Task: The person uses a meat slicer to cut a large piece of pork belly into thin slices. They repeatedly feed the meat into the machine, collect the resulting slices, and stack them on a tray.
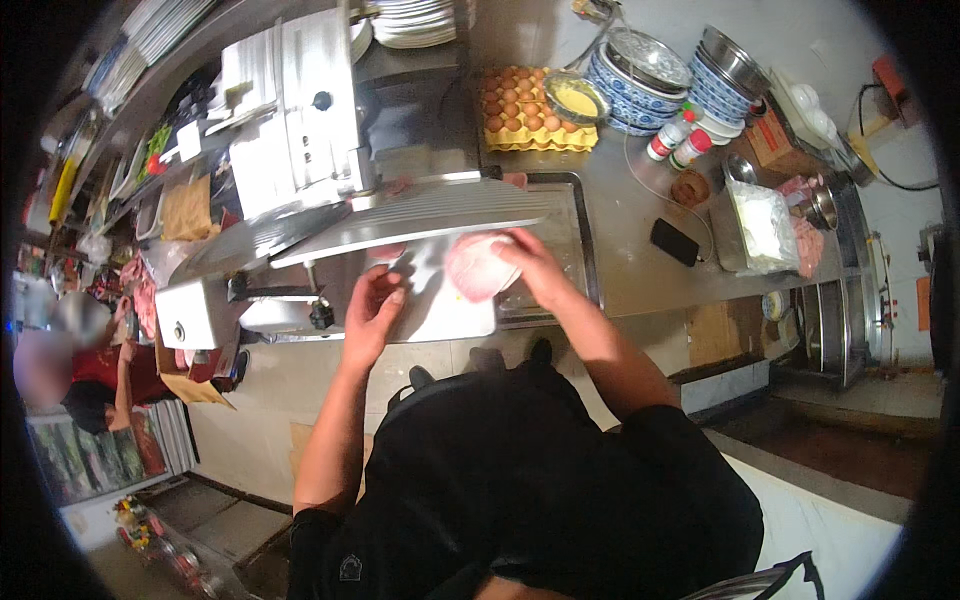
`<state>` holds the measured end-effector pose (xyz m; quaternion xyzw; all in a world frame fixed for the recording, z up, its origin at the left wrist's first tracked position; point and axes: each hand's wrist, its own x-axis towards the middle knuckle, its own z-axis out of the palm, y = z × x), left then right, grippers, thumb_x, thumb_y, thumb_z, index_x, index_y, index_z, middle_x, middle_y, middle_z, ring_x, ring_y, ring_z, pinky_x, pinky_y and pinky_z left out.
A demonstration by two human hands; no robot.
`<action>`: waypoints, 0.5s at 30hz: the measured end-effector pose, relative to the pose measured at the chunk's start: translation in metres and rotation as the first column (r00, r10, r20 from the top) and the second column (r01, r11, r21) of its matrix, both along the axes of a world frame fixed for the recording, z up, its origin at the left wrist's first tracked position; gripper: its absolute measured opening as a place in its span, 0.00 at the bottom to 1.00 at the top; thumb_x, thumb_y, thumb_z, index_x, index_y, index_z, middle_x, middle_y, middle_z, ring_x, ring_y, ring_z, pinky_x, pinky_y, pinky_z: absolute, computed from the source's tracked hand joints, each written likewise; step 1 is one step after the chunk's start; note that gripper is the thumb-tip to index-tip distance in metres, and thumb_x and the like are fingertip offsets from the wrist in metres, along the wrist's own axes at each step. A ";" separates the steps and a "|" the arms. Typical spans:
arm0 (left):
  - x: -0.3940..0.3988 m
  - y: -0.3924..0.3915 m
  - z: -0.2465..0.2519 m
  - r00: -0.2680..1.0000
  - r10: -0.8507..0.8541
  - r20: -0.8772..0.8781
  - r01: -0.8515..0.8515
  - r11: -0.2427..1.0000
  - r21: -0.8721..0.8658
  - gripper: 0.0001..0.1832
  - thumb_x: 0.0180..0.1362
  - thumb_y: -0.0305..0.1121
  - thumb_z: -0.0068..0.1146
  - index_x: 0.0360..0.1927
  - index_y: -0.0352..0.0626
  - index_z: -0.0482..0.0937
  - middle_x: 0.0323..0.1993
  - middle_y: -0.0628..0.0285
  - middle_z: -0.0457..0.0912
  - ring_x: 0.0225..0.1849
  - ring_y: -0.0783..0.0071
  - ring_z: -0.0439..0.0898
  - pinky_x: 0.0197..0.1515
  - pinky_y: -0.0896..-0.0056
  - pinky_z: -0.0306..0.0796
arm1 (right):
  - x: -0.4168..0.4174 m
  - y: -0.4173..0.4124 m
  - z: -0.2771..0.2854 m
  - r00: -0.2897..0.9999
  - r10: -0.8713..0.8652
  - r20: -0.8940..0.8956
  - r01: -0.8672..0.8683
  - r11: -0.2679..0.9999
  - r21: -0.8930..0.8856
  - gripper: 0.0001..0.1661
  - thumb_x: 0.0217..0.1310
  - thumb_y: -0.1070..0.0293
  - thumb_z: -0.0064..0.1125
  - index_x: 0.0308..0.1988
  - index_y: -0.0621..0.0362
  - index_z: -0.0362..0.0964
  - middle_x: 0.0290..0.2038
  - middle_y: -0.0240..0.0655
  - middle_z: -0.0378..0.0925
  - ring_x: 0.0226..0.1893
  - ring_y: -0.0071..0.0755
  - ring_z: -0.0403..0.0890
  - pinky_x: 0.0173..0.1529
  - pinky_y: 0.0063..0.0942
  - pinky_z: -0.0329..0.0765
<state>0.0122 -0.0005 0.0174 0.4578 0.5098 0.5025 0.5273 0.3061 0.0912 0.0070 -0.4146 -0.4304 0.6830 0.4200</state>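
Observation:
In my right hand (531, 266) is a round stack of thin pink meat slices (480, 268), held at its right edge over a white cutting board (442, 319). My left hand (375, 304) hovers at the board's left side, fingers curled and apart, with nothing seen in it. A small piece of pink meat (388, 251) shows just beyond it, under the slanted ribbed metal plate (450, 210) of a meat slicer (300, 161). Beneath my right hand lies a metal tray (581, 225), partly hidden by the plate.
Beyond the tray stand egg cartons (540, 139), a bowl of yellow liquid (576, 97) and stacked patterned bowls (637, 94). A black phone (675, 242) and a plastic-covered metal container (757, 229) lie to the right. Another person (120, 375) is at the far left.

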 end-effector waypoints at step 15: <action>0.003 -0.004 -0.017 0.971 0.070 -0.229 -0.050 0.994 0.093 0.18 0.67 0.23 0.58 0.60 0.37 0.73 0.50 0.65 0.80 0.49 0.77 0.78 0.56 0.74 0.72 | 0.035 0.226 -0.112 0.509 -0.075 0.858 -0.213 0.954 0.210 0.30 0.63 0.46 0.58 0.47 0.62 0.83 0.48 0.51 0.85 0.51 0.51 0.84 0.56 0.39 0.78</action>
